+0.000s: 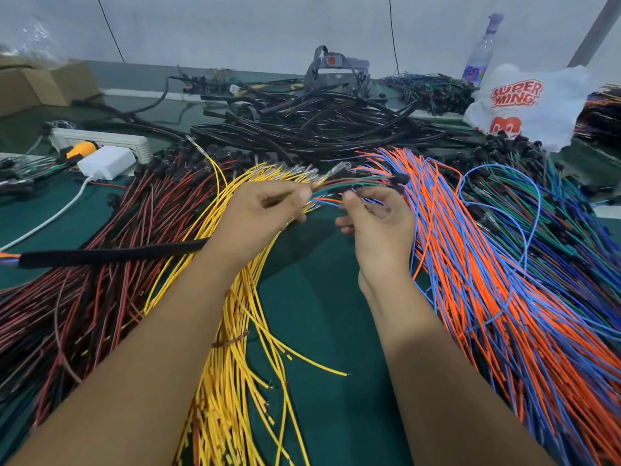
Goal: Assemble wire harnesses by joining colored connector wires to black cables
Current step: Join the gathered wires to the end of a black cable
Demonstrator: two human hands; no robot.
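Wires, a thin mixed bunch of orange, blue and green, run left to right between our two hands, raised just above the green table. Our left hand pinches the bunch's left end between thumb and curled fingers, where clear-sleeved terminals stick out beyond the knuckles. Our right hand pinches the same wires a little to the right, thumb on top, with small black connectors just beyond its fingertips.

So the bunch's long axis lies across us, and both hands are already on it, close together. The sleeved black cable lies left of the left wrist, pointing toward that hand; whether it passes under the hand we cannot tell. The left hand is the nearer one to it, so we judge the coming join will go leftward along that same line.

Yellow wires fan under the left arm, orange-blue wires under the right, and red-black wires lie far left. A black cable pile sits at the far side.
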